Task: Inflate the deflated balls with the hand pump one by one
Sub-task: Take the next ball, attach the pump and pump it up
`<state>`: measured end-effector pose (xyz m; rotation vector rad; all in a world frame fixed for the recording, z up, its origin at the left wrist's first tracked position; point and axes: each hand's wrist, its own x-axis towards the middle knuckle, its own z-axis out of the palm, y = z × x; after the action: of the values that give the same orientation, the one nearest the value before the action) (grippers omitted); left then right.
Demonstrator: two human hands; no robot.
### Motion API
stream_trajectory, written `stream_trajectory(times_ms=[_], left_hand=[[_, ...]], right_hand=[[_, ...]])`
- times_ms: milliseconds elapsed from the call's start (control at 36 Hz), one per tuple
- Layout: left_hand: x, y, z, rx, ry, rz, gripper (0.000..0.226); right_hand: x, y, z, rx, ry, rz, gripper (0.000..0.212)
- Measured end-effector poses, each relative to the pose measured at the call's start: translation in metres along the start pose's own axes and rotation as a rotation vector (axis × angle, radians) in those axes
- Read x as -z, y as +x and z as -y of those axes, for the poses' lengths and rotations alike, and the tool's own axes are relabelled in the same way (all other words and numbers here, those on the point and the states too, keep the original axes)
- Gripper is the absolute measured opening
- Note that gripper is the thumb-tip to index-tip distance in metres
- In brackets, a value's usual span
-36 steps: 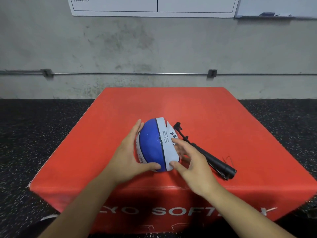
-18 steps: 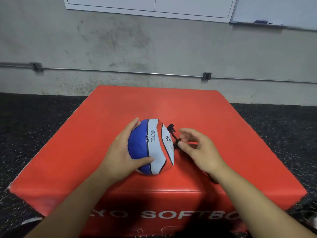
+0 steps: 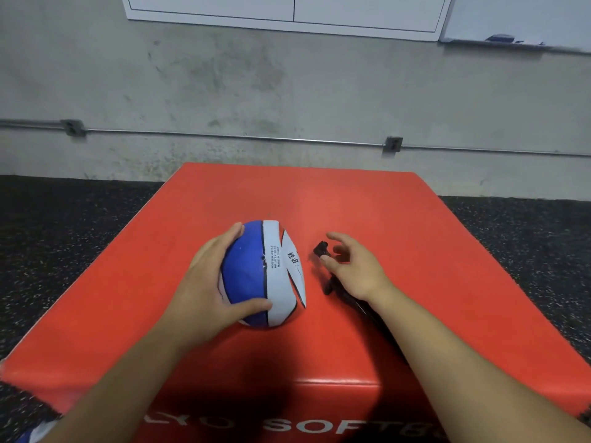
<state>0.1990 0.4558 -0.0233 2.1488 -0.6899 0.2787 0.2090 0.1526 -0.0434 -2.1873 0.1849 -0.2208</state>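
A half-flat blue, white and red ball (image 3: 256, 276) stands on its edge on the red soft box (image 3: 367, 219), with its small valve hole facing me. My left hand (image 3: 204, 292) grips its left side, thumb across the lower front. Right of the ball lies the black hand pump (image 3: 329, 284), mostly hidden under my right hand and forearm. Its black hose tip (image 3: 319, 249) sticks out toward the ball. My right hand (image 3: 355, 266) hovers over that tip with its fingers spread and loosely bent. The thumb is at the tip, but I see no closed grip.
The box stands on dark speckled rubber floor (image 3: 64, 235) in front of a grey concrete wall (image 3: 287, 91) with a thin metal conduit. A blue and white object (image 3: 28, 434) peeks in at the bottom left corner. The box's front edge is just under my forearms.
My right hand left the ball and moved right to the pump's hose tip. My left hand kept the ball and turned it so the valve side faces me.
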Motion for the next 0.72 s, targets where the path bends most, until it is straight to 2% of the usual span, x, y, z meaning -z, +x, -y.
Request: stream_trajectory(times_ms=[167, 250, 306, 389, 444, 556, 722], left_hand=[[0.001, 0.007, -0.002, -0.005, -0.026, -0.011, 0.120], [-0.001, 0.008, -0.002, -0.025, 0.009, -0.028, 0.115], [-0.004, 0.009, -0.004, -0.027, 0.017, -0.023, 0.111], [-0.009, 0.012, -0.010, -0.059, -0.020, -0.006, 0.102], [-0.013, 0.014, -0.016, -0.076, -0.053, -0.001, 0.097], [-0.024, 0.017, -0.032, -0.093, -0.093, -0.024, 0.093], [-0.038, 0.022, -0.043, -0.124, -0.083, -0.091, 0.086]], right_hand=[[-0.023, 0.018, -0.004, 0.021, -0.024, -0.015, 0.045], [-0.025, 0.017, -0.002, 0.082, 0.133, -0.128, 0.035], [-0.018, 0.011, 0.005, 0.149, 0.252, -0.190, 0.035], [-0.001, -0.006, 0.027, 0.240, 0.449, -0.197, 0.040], [0.012, -0.020, 0.042, 0.296, 0.490, -0.174, 0.036], [0.034, -0.051, 0.059, 0.361, 0.469, -0.125, 0.033], [0.042, -0.079, 0.059, 0.444, 0.229, -0.117, 0.036]])
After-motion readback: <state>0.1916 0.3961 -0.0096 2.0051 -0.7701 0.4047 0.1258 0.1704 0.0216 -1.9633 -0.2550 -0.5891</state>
